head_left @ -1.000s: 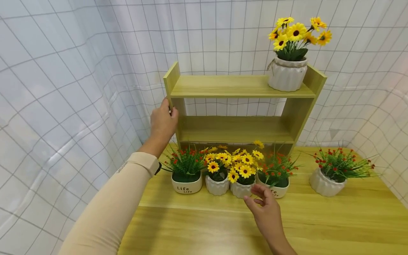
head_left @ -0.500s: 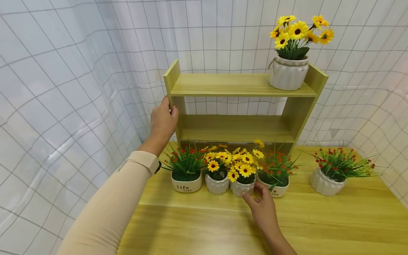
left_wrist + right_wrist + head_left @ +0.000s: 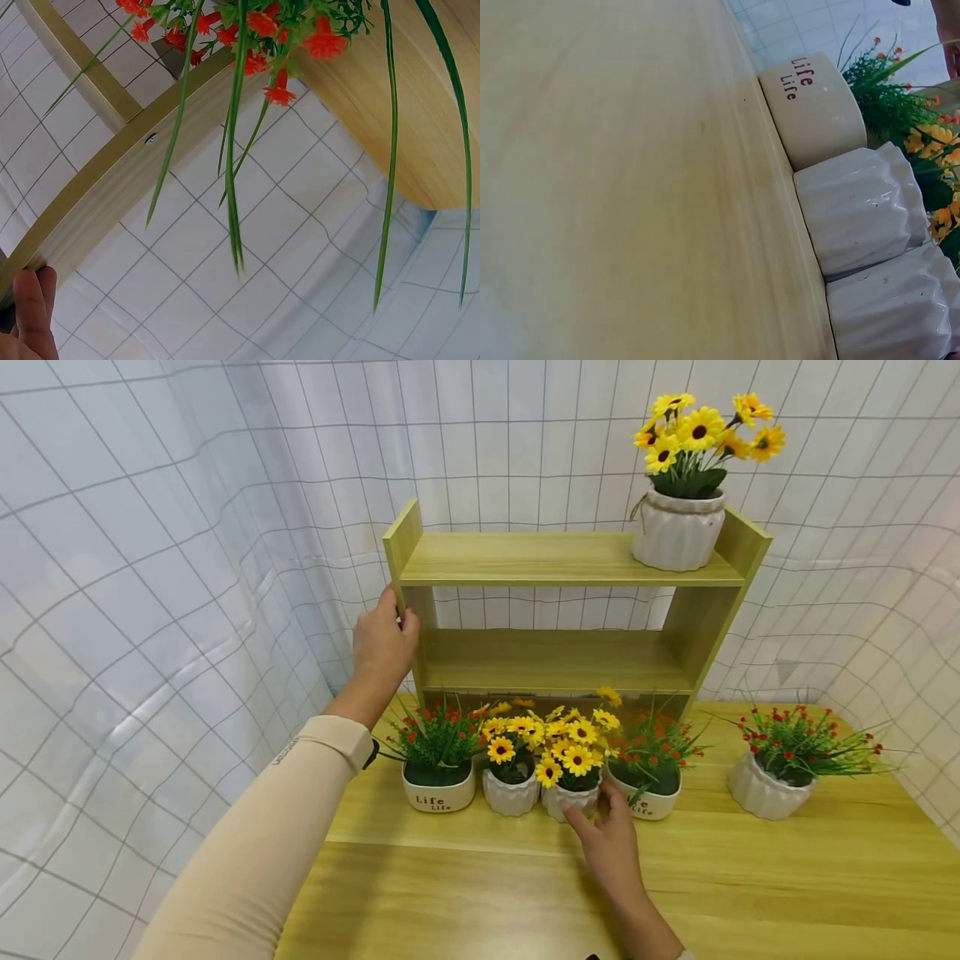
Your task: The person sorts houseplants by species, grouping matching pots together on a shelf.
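My left hand grips the left side panel of a wooden shelf; its fingertips show on the panel edge in the left wrist view. Low in front of the shelf, my right hand holds a white fluted flowerpot with yellow daisies, thumb at its front and fingers at its right side. To its left stands a similar pot. A cream pot lettered "Life" with red flowers ends the row on the left, and another "Life" pot stands at the right.
A white pot of yellow flowers stands at the right end of the top shelf. Another white pot with red flowers leans slightly on the wooden table, further right. A gridded white curtain hangs behind and at both sides.
My right hand has moved slightly left, from hovering in front of the pots to holding the daisy flowerpot. My left hand has stayed on the shelf panel.
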### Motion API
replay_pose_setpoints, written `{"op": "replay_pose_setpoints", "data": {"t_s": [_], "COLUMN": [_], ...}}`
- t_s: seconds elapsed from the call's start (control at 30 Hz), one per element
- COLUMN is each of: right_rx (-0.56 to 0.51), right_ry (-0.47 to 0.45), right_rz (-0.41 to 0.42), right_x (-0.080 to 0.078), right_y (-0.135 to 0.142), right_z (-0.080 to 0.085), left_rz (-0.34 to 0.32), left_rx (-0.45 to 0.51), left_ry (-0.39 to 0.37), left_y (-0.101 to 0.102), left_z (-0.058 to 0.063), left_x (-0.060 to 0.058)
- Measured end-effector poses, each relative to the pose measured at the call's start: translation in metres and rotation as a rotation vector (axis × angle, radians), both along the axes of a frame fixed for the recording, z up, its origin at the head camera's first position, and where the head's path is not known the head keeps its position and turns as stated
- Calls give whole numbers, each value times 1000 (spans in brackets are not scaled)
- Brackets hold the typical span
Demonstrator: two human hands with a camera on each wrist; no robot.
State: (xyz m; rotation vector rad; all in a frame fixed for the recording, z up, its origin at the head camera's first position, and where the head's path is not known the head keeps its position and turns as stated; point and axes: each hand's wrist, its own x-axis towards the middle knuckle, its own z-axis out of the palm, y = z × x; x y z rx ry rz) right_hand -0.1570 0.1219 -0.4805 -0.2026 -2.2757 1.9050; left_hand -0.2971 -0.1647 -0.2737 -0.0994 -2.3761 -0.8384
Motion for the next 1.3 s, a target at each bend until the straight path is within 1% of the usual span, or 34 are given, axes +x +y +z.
{"op": "replay_pose_setpoints", "data": {"t_s": [0.3,0.53,0.87,1.07,1.3], "right_rx": [15,13,-26,-37,-21], "right_ry": [33,34,91,99,113], "right_rz": [-37,-63,-76,-96,-106], "right_x": [-8,-16,-29,-32,-35], "right_y": [-6,-7,-8,-9,-10], "right_z": [-1,-7,-15,-17,-19], "left_rz": [-2,-16,-24,-14,-10], "left_rx": [-7,-4,-5,-6,-5], "left_ry": [14,-8,32,29,28], "left_y": [-1,0,1,1,0], "left_z": [0,-2,-3,-3,-4], "left_x": [-1,1,-1,-1,-2]}}
